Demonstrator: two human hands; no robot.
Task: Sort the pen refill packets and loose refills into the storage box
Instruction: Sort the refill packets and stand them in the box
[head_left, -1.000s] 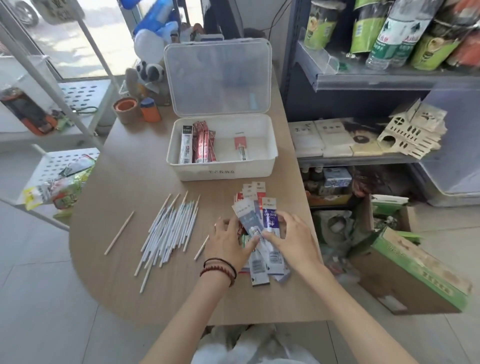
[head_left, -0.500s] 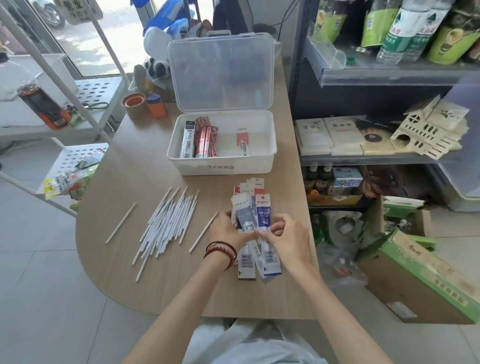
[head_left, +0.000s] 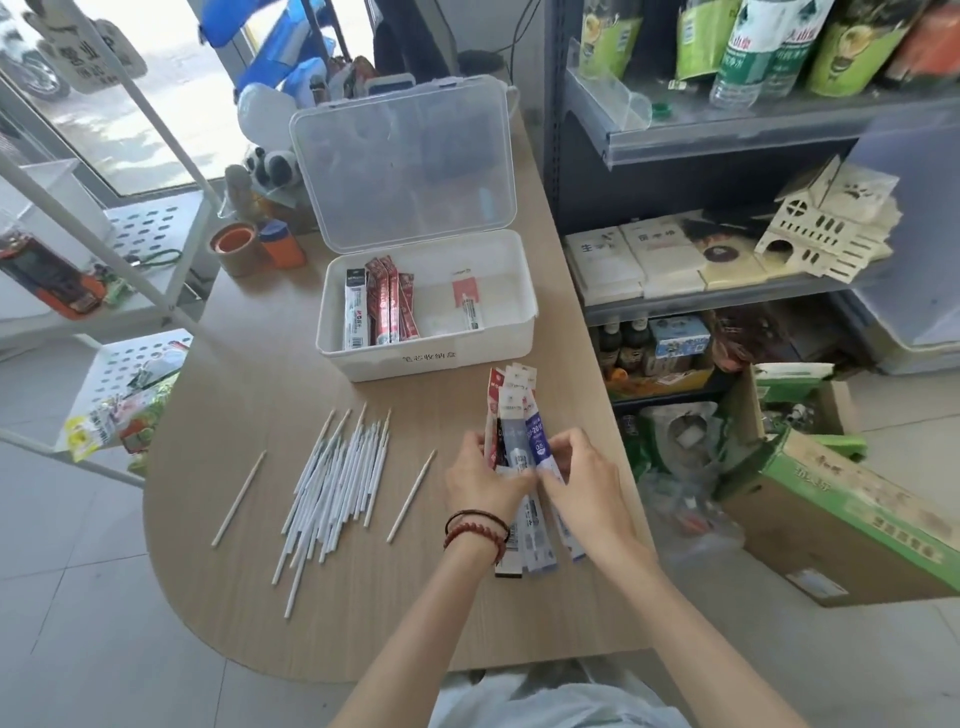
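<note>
Packet gathering is in hand: left hand and right hand, fingers curled, pinch the refill packets into one stack by the right edge of the tabletop, short of the open storage box; next, probably, lift it in, loose refills waiting mid-table.

Head view, close, down onto table

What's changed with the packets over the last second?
Both hands have closed in: the left hand and right hand now grip the refill packets from either side, gathering the fanned pile into a tighter bundle. The loose refills and what lies in the storage box stayed put.
</note>
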